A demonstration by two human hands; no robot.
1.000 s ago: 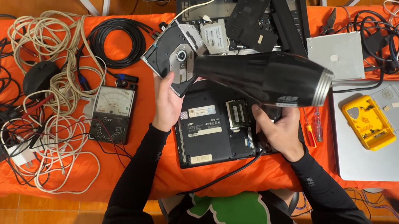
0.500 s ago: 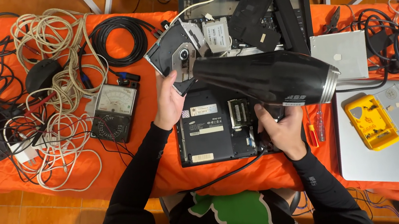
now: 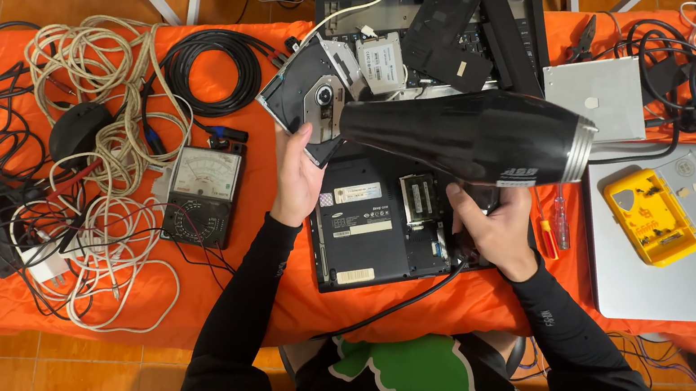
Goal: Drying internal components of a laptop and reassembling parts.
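Upturned black laptop base (image 3: pixel 376 232) lies on the orange cloth-covered table (image 3: pixel 269 279), underside up, bay covers off; a green memory board (image 3: pixel 418 199) sits in one open bay. A second opened black laptop chassis (image 3: pixel 434 29) lies behind it, holding loose black panels and a flat silver drive (image 3: pixel 381 64).

Right hand (image 3: pixel 493 229) wraps its fingers around the handle of a glossy black hair dryer with a ribbed silver nozzle ring (image 3: pixel 471 137); the barrel runs across the laptop base and hides its upper edge. Left hand (image 3: pixel 299 180) pinches the lower edge of a grey metal optical disc drive (image 3: pixel 313 105), lifted and tilted (tray side up) at the base's upper left corner.

Left: tangled white cables (image 3: pixel 105 175), a coiled black cable (image 3: pixel 212 69), a black analogue meter with a pale dial (image 3: pixel 203 196). Right: red-handled screwdriver (image 3: pixel 544 236) just beside the right hand, yellow plastic case (image 3: pixel 649 217) resting on a closed silver laptop (image 3: pixel 692 256), a flat silver square box (image 3: pixel 596 101).
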